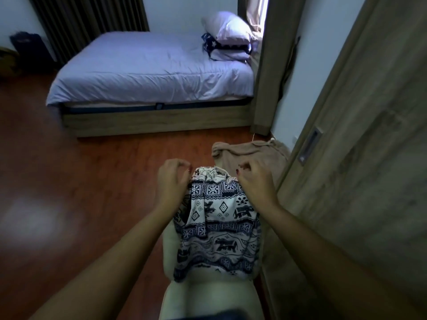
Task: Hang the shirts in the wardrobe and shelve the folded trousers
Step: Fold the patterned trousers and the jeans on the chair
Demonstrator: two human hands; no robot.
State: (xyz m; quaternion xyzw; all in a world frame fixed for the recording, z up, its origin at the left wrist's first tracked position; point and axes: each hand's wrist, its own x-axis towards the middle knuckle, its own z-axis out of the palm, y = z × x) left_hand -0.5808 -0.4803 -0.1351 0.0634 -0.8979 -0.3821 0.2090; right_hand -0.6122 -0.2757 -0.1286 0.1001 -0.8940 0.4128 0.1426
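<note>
Trousers (219, 218): thin printed cloth, draped loose over the far edge of a cream seat (203, 294), beside the wardrobe door (346, 181). Probably light, limp, apt to slide and unfold; best taken at both top corners, then supported underneath. Left hand (172, 179) and right hand (254, 181) at those corners, fingers curled; pinching cloth or not, cannot tell. Beige garment (249, 153) on the floor (92, 181) beyond.
</note>
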